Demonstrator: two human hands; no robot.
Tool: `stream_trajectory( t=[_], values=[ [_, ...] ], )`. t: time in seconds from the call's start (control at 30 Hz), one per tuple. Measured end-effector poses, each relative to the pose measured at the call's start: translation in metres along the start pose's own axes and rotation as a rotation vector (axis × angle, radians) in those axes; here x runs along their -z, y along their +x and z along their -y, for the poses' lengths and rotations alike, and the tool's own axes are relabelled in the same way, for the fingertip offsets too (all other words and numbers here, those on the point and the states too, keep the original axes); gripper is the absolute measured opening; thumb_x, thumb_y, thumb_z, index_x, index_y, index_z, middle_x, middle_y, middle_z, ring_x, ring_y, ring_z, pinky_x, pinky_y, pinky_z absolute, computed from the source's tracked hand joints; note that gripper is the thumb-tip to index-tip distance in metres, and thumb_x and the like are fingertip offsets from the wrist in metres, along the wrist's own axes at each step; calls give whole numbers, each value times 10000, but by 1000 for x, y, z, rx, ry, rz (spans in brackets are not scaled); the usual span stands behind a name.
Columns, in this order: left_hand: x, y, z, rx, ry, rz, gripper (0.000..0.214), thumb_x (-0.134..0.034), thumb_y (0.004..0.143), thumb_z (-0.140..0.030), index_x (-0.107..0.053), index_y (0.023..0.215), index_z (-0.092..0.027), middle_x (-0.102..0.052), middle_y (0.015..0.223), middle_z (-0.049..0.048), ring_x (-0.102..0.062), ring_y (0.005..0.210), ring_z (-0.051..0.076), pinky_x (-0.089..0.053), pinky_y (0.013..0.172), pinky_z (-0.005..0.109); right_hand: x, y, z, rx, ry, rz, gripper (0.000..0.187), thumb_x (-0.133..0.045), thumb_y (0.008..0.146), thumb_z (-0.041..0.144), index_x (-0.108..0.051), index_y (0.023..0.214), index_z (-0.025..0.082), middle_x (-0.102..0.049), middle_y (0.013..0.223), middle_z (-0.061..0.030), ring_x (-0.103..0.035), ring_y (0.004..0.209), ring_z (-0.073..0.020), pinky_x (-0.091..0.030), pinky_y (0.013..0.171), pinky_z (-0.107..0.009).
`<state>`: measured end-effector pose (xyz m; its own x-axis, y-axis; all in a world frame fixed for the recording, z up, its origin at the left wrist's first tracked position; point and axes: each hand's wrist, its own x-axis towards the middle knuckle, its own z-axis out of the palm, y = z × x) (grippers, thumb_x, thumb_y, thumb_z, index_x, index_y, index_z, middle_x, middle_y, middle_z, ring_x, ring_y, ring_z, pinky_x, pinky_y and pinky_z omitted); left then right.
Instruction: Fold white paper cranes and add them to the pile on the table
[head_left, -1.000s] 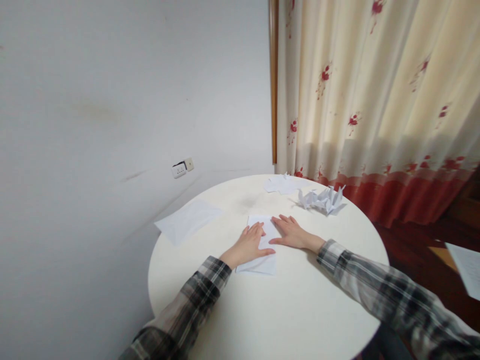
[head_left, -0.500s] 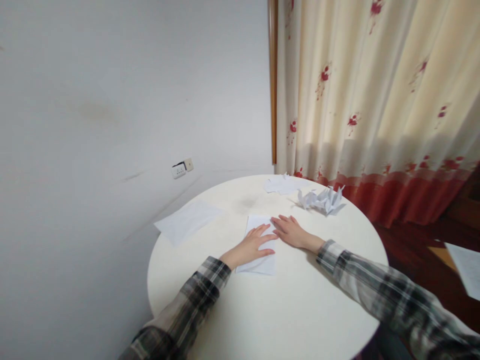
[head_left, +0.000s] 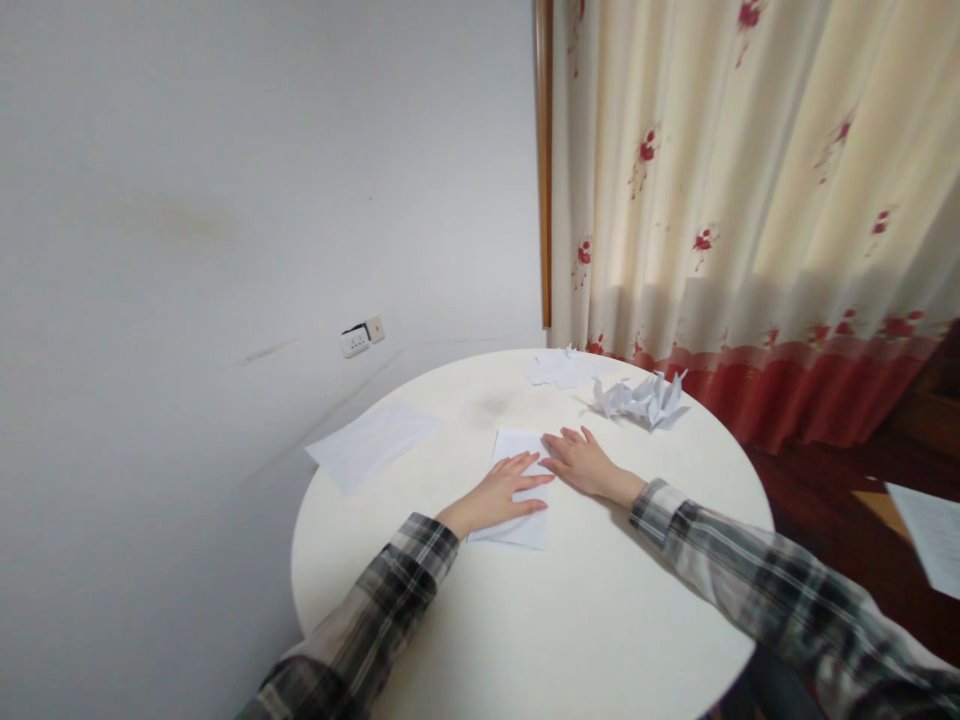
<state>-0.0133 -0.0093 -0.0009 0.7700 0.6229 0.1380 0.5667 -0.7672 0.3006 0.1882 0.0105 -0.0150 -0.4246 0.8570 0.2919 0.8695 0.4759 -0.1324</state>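
Observation:
A folded sheet of white paper [head_left: 517, 533] lies on the round white table [head_left: 600, 600], its long sides running away from me. My left hand [head_left: 501, 494] rests flat across its middle, fingers spread, and covers part of it. At the paper's right edge, toward its far end, lies my right hand [head_left: 583, 464], palm down with fingers stretched out. The fingertips of the right hand touch the edge; the two hands are close together. Neither hand grips anything.
Several folded paper cranes [head_left: 645, 400] cluster at the table's back right. Paper pieces [head_left: 566, 368] lie at the far edge, and a loose white sheet [head_left: 371, 440] at the left edge. Beyond are a wall with a socket [head_left: 355, 342] and a flowered curtain [head_left: 705, 180].
Both hands stay almost where they were on the folded paper. The whole view has shifted very slightly.

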Motion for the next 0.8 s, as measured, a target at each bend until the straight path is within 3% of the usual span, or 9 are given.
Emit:
stream_trajectory(
  t=[0.33, 0.57, 0.8],
  values=[
    [0, 2, -1, 19, 4, 49, 620, -463, 680, -597, -402, 1217, -294, -195, 1387, 58, -140, 1273, 205, -105, 1027, 371, 3, -1, 0, -17, -13, -11, 490, -281, 838, 481, -377, 1207, 174, -526, 1125, -122, -337, 1149, -258, -153, 949, -450],
    [3, 0, -3, 22, -22, 135, 836, -535, 559, -652, -305, 1272, -283, -126, 1401, 68, -66, 1282, 235, -57, 1029, 406, 2, -1, 1, -23, -19, 0, 507, -272, 836, 490, -365, 1216, 168, -528, 1128, -120, -332, 1153, -255, -147, 956, -441],
    [2, -2, -9, -10, -4, 181, 952, -543, 540, -660, -217, 1313, -209, -92, 1402, 104, -30, 1281, 255, -41, 1028, 406, 4, -2, 2, -21, -34, 5, 513, -270, 836, 495, -354, 1221, 166, -544, 1108, -114, -320, 1162, -241, -144, 958, -426]
  ],
)
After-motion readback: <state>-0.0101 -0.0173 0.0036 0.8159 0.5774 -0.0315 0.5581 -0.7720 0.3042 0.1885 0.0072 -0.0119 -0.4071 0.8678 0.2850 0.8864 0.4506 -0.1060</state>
